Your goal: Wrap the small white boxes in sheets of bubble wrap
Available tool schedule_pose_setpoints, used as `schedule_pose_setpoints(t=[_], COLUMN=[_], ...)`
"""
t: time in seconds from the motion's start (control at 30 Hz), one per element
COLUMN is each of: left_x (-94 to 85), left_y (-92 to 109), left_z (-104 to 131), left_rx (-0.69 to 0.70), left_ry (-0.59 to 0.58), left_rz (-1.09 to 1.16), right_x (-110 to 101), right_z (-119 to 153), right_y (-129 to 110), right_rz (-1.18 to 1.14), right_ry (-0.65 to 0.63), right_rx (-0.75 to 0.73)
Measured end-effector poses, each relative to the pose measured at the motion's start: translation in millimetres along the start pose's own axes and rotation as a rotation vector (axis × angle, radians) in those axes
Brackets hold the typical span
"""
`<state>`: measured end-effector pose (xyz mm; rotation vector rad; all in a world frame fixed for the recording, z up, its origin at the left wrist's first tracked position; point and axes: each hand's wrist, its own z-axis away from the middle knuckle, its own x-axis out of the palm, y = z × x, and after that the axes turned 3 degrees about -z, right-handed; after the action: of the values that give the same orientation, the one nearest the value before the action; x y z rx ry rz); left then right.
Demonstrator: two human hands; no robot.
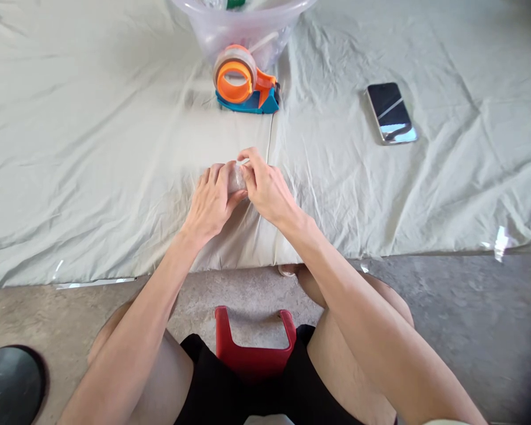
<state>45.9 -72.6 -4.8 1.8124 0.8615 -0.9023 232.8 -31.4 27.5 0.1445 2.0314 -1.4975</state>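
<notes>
A small clear, shiny plastic-looking item (236, 178) sits between my hands, low over the cloth-covered table near its front edge. Its exact kind is hard to make out, since my fingers hide much of it. My left hand (210, 198) wraps around its left side, thumb in front and fingers behind. At its right end, the thumb and bent forefinger of my right hand (265, 186) pinch it near the top. Straight ahead stands a tape dispenser (248, 106) with a blue base, an orange hub and a roll of tape.
Behind the dispenser is a translucent plastic basin (194, 23) with clear and green things inside. A phone (390, 112) lies on the pale tablecloth (115, 118) to the right. Below are a red stool (252, 357) and, at lower left, a dark round base (11, 383).
</notes>
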Motion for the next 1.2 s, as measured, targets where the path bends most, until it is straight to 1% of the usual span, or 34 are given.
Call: schedule_pose_setpoints(t=[0.1,0.23,0.37,0.47,0.57,0.63,0.8,0.87,0.93,0.97,1.0,1.07,1.13,1.2], left_x=[2.5,3.5,7.4,12.0,12.7,10.2,-1.2,-7.2,-15.6,-21.1,-27.2,-39.8,-48.9,-50.3], left_y=[-2.0,-5.5,-12.9,-21.1,-25.8,-24.3,-12.7,-13.0,-18.3,-22.0,-25.4,-28.7,-24.2,-11.9], left_z=[0.1,1.5,0.7,-0.5,-1.2,-1.8,-1.8,-0.3,1.6,2.5,3.1,3.6,3.1,1.9], left_rx=[0.005,0.006,-0.048,-0.054,-0.055,-0.078,-0.143,-0.215,-0.294,-0.315,-0.315,-0.247,-0.155,-0.113], left_ry=[-0.006,-0.028,-0.054,-0.086,-0.145,-0.177,-0.28,-0.333,-0.368,-0.368,-0.343,-0.244,-0.109,0.0], left_rz=[0.052,0.161,0.271,0.28,0.228,0.192,0.154,0.142,0.152,0.172,0.202,0.282,0.343,0.397], right_x=[-2.1,-4.0,-5.5,-3.5,-0.4,0.6,-2.0,-4.0,-5.5,-5.8,-5.9,-5.5,-4.4,-3.0], right_z=[-2.4,-1.8,6.5,12.5,14.2,13.2,9.1,8.0,7.0,6.5,5.9,4.8,4.0,3.7], right_y=[0.1,-3.0,-9.8,-11.5,-9.6,-7.4,-2.8,-1.4,-0.1,0.6,1.2,2.6,4.1,6.4], right_rz=[-0.031,0.005,-0.028,0.026,0.116,0.127,0.111,0.101,0.099,0.102,0.107,0.127,0.159,0.193], right_ry=[-0.027,-0.048,-0.145,-0.213,-0.225,-0.218,-0.208,-0.207,-0.209,-0.208,-0.203,-0.181,-0.155,-0.14], right_rx=[0.011,0.052,0.076,0.045,0.062,0.063,0.052,0.046,0.038,0.032,0.024,0.009,0.005,0.007])
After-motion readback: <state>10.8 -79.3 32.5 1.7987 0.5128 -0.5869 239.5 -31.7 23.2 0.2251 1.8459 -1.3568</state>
